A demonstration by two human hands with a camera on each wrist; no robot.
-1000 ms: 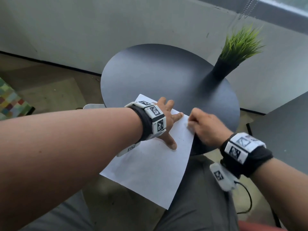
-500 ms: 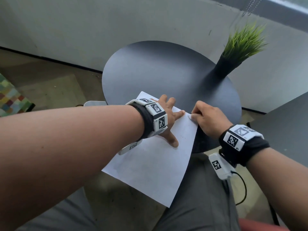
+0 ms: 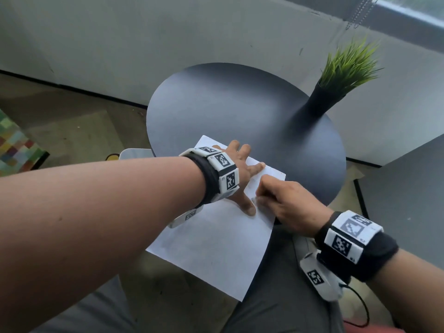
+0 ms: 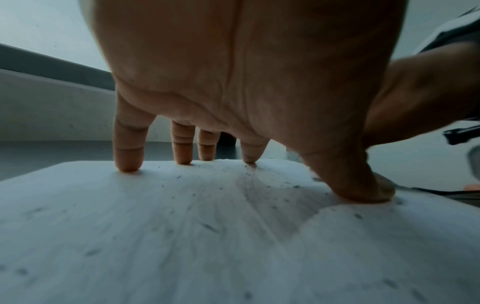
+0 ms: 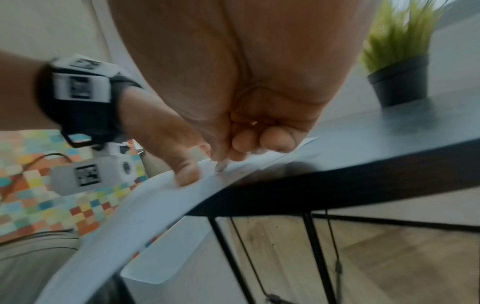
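Layout: the sheet [image 3: 211, 248] lies on the near edge of the worktop [image 3: 228, 111]. Its far part is on the surface and its near part overhangs toward the person's lap. The left hand [image 3: 242, 174] rests on the far part of the sheet. The right hand [image 3: 286, 203] sits just right of it, at the sheet's right edge. The potted plant [image 3: 336, 78] stands at the far right of the worktop, well apart from the sheet. A wall [image 3: 168, 44] runs behind the worktop.
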